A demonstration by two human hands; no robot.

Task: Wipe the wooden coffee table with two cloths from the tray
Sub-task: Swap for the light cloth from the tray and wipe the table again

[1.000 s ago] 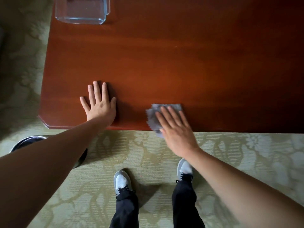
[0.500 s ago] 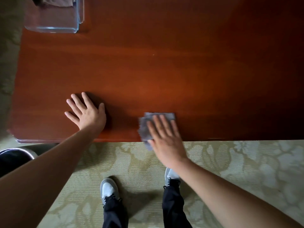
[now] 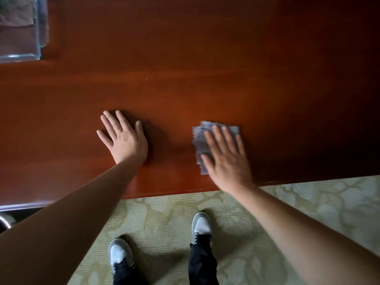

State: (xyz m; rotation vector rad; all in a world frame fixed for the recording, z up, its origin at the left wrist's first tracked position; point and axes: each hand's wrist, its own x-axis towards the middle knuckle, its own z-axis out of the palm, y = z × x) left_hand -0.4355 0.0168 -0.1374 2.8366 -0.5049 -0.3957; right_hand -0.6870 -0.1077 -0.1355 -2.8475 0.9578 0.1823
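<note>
Nearest, two grey-and-white shoes stand on the patterned green carpet. Beyond them, on the wooden worktop near its front edge, the right hand presses flat, fingers straight and spread, on a grey cloth. Well apart to its left, the left hand rests palm down, fingers spread, holding nothing. At the far left corner stands a clear tray with a second cloth inside.
</note>
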